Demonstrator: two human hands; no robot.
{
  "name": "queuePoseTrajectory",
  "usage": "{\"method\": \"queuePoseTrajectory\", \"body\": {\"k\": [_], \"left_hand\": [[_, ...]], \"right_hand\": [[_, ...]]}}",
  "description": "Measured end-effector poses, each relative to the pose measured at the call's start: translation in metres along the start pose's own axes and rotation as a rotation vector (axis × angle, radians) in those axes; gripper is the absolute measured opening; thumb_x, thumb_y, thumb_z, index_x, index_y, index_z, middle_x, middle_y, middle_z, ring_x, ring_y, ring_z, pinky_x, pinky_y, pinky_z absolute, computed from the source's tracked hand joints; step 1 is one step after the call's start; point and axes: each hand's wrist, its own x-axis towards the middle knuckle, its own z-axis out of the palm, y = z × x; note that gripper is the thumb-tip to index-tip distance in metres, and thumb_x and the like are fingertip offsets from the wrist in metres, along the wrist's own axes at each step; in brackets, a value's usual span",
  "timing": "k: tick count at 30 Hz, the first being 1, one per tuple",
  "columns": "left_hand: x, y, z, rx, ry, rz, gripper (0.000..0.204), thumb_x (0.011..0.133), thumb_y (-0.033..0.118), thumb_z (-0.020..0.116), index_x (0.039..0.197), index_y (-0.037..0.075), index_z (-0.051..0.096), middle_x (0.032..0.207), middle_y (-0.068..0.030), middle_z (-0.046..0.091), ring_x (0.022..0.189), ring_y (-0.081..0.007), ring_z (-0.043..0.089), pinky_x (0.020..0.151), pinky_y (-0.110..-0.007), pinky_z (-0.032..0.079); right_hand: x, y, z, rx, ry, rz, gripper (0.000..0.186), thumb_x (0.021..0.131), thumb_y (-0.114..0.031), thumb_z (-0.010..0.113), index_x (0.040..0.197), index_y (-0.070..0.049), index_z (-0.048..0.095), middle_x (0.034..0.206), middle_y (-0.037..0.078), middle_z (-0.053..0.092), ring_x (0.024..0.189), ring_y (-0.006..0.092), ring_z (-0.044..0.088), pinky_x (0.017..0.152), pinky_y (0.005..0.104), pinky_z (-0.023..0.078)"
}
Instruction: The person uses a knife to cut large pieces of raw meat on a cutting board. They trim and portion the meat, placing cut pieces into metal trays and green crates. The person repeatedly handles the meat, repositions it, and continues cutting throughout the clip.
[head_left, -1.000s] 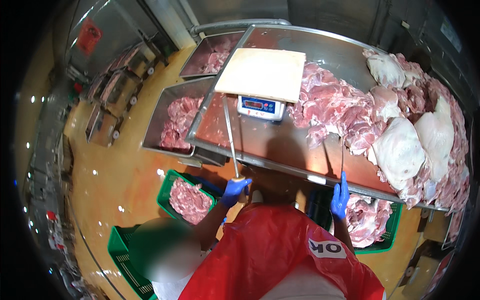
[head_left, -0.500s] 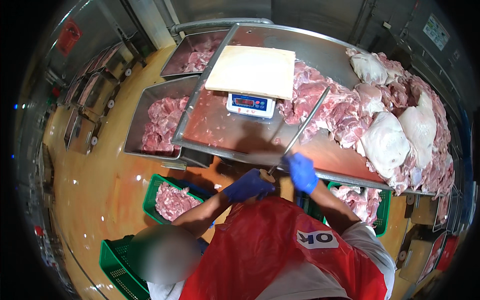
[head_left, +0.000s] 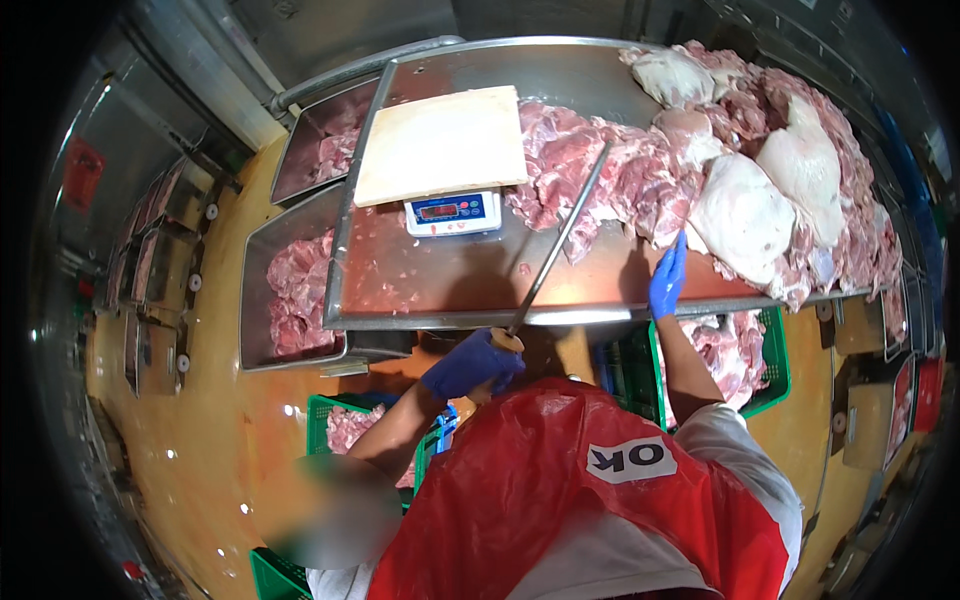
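My left hand [head_left: 474, 362], in a blue glove, is closed round the wooden handle of a sharpening steel [head_left: 560, 236]. The long metal rod slants up and right over the table. My right hand [head_left: 668, 280], also blue-gloved, is over the table's near edge beside the meat, its fingers closed together. It grips a knife, seen nearly edge-on as a thin line beyond the fingertips; the handle is hidden. Raw meat pieces [head_left: 640, 180] spread from the table's middle to a heap on the right. Pale skin-covered pieces [head_left: 742, 215] lie by my right hand.
A scale [head_left: 452, 214] carries a cream cutting board [head_left: 442, 145] on the steel table [head_left: 420, 290]. Metal bins of meat [head_left: 262, 300] stand left. Green crates [head_left: 778, 365] of meat sit below the table's near edge. Another person's blurred head [head_left: 345, 515] is at lower left.
My right hand has swung right and away from the steel, toward the meat; the knife blade, earlier crossing the rod, now points away. My left hand still holds the steel. The view has shifted.
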Motion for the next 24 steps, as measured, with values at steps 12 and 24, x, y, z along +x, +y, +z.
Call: {"method": "queuePoseTrajectory", "body": {"k": [12,24], "left_hand": [[0.016,0.003,-0.032,1.198,0.582,-0.067,0.016,0.077,0.024,0.068,0.075,0.008,0.064,0.068,-0.0154,0.066,0.063,-0.0365,0.065,0.057,-0.043,0.052],[0.041,0.066,-0.014,1.469,0.855,0.209,0.007,0.077,0.017,0.064,0.075,0.010,0.064,0.067,-0.0171,0.064,0.062,-0.0384,0.064,0.056,-0.047,0.049]], "right_hand": [[0.057,-0.084,-0.058,0.010,0.408,0.000,0.045,0.103,-0.023,0.044,0.145,-0.005,0.040,0.067,0.012,0.050,0.060,0.0140,0.045,0.057,0.0349,0.043],[-0.066,-0.092,-0.030,-0.242,-0.220,-0.675,0.010,0.091,-0.013,0.055,0.091,-0.004,0.060,0.080,0.013,0.062,0.070,0.0283,0.061,0.064,0.0419,0.051]]}}
